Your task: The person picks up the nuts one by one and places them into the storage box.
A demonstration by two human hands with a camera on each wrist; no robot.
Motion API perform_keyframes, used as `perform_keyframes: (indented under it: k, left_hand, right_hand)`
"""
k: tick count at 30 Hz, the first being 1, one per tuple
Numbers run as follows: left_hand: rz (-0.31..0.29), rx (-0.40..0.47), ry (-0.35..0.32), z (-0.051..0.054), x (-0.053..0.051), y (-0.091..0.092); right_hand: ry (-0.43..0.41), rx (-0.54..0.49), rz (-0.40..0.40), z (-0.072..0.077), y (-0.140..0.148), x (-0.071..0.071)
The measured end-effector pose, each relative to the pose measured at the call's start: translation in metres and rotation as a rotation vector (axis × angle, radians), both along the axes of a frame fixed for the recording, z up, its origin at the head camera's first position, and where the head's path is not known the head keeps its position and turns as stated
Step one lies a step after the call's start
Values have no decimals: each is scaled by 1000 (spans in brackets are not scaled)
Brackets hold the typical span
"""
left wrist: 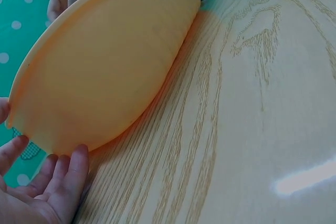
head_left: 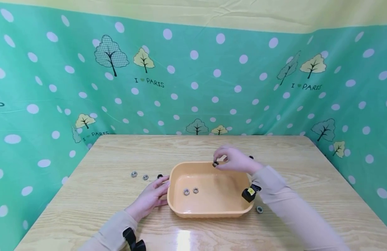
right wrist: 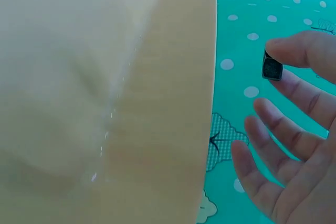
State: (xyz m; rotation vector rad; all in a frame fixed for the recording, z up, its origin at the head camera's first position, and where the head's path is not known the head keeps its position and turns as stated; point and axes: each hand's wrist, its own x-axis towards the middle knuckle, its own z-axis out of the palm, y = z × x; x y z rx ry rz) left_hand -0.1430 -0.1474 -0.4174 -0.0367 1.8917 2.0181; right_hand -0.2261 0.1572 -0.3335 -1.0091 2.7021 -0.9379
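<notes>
A peach-coloured plastic basin (head_left: 212, 211) stands on the table with two silver hex nuts (head_left: 186, 191) on its floor. Against the basin's left end rests my left hand (head_left: 152, 197), fingers fairly straight; in the left wrist view the fingertips (left wrist: 80, 153) touch the outer wall. Over the far rim, my right hand (head_left: 232, 160) pinches a black hex nut (right wrist: 272, 67) between thumb and forefinger. Its other fingers are spread and hold nothing in the right wrist view.
Left of the basin lie two silver nuts (head_left: 134, 174) and a black nut (head_left: 160, 176) close to my left hand. Another silver nut (head_left: 259, 209) is by the near right corner. Behind my right hand lies a dark nut (head_left: 251, 157). A green dotted curtain (head_left: 180, 83) surrounds the wooden table (head_left: 118, 150).
</notes>
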Motion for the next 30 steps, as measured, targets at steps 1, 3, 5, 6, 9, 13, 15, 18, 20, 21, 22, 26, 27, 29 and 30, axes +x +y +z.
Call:
perform_keyframes:
  k: [1, 3, 5, 6, 9, 13, 15, 18, 20, 21, 22, 26, 27, 29, 30]
  left_hand:
    - [2, 3, -1, 0, 0, 0]
    - [8, 3, -5, -1, 0, 0]
    - [15, 4, -8, -2, 0, -1]
    - [18, 3, -10, -3, 0, -1]
    - [17, 6, -11, -4, 0, -1]
    - [13, 10, -10, -4, 0, 0]
    - [12, 10, -10, -4, 0, 0]
    - [7, 8, -12, -3, -1, 0]
    - [0, 10, -11, -3, -1, 0]
    - [-3, 11, -11, -3, -1, 0]
    - [-7, 11, -11, -3, -1, 0]
    - [0, 11, -9, -3, -1, 0]
    - [4, 9, -9, -3, -2, 0]
    - [12, 6, -11, -3, -2, 0]
    - [15, 6, -12, -3, -2, 0]
  right_hand:
    - [-12, -6, 8, -1, -2, 0]
    - [-28, -12, 28, -1, -6, -1]
    - [-53, -17, 36, -3, -10, -1]
    - [-63, -20, 41, -4, -12, -1]
    - [-98, -37, 52, -8, -17, 0]
    - [-126, -58, 91, -16, -21, 0]
    - [-130, -48, 121, -20, -22, 1]
    - [-145, -27, 171, -27, -23, 1]
    - [-149, -13, 193, -30, -24, 2]
    - [-150, -10, 202, -32, -24, 2]
    - [-151, -10, 208, -33, -25, 2]
    - [-128, 0, 214, -36, -27, 1]
    - [-123, 3, 216, -36, -27, 1]
    - [-117, 17, 220, -37, -28, 1]
    - [-118, 26, 223, -36, -29, 2]
